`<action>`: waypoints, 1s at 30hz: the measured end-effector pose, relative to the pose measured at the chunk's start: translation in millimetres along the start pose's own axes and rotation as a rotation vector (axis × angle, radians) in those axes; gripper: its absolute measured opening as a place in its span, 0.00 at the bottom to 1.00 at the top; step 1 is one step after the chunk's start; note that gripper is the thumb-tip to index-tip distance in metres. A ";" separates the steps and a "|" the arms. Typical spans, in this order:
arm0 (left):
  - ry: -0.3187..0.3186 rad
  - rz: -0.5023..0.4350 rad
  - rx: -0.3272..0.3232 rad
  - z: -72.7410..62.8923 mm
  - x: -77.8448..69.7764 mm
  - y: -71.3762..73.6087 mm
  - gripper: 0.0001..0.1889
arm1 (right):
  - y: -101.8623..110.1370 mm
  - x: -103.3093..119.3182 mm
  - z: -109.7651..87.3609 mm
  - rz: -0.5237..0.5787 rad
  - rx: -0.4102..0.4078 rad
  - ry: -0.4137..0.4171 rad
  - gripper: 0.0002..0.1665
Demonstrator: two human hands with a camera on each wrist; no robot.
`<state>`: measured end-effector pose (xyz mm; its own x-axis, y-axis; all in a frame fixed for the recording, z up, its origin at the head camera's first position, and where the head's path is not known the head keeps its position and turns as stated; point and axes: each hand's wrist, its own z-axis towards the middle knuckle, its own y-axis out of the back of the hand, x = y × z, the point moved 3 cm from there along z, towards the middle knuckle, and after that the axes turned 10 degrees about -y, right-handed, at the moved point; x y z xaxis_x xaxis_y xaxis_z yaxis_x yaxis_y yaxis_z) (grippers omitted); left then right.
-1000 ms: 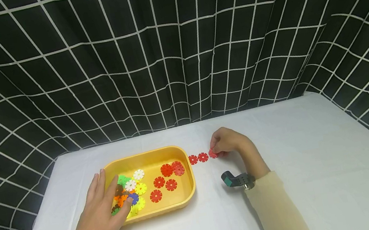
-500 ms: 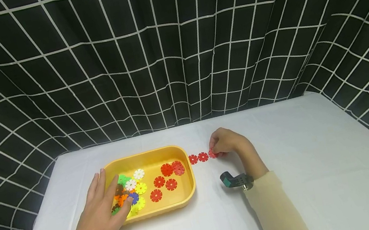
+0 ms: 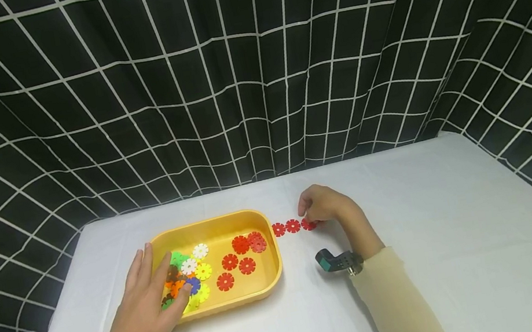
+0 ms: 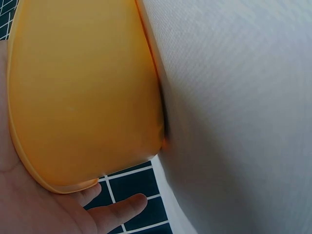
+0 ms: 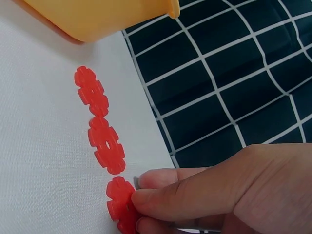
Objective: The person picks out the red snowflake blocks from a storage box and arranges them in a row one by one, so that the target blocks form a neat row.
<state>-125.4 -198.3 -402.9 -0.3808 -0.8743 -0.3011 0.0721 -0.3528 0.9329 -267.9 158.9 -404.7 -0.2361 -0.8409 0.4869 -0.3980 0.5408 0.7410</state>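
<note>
Three red notched snowflake discs lie in a row on the white table, running right from the yellow tray (image 3: 261, 295): the near-tray disc (image 3: 279, 229), the middle disc (image 3: 293, 225) and the end disc (image 5: 120, 204). At the end disc is my right hand (image 3: 327, 202); its thumb tip overlaps the disc's edge in the right wrist view, and the index finger stands apart from it. The disc lies flat. My left hand (image 3: 147, 309) rests at the tray's left end, fingers spread and thumb over the inside. In the left wrist view, its palm lies along the tray's rim (image 4: 17, 141).
Inside the tray, loose red discs (image 3: 230, 262) lie on the right. A mixed pile of yellow discs (image 3: 203, 272), white, green, orange, brown and blue ones sits on the left, partly under my left hand. A black grid-patterned curtain (image 3: 251, 74) stands behind the table.
My right hand's fingers have shifted slightly left and the index finger has lifted off the end disc, which now shows more fully. The left hand and the tray have stayed put.
</note>
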 end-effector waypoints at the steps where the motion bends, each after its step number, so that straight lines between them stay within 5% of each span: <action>1: 0.001 0.001 0.001 0.2 -0.1 0.0 0.40 | -0.2 0.1 -0.1 0.000 -0.001 -0.003 0.07; 14: -0.002 0.001 0.001 0.0 0.1 0.1 0.39 | -0.4 7.2 -10.5 -0.182 0.005 -0.005 0.16; 30: 0.009 0.002 0.013 0.5 0.3 -0.4 0.39 | -0.6 8.7 -8.5 -0.148 -0.019 0.046 0.14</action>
<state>-126.0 -198.2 -403.3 -0.3720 -0.8780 -0.3011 0.0613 -0.3470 0.9359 -262.1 151.5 -397.0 -0.1355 -0.9099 0.3921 -0.4083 0.4119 0.8147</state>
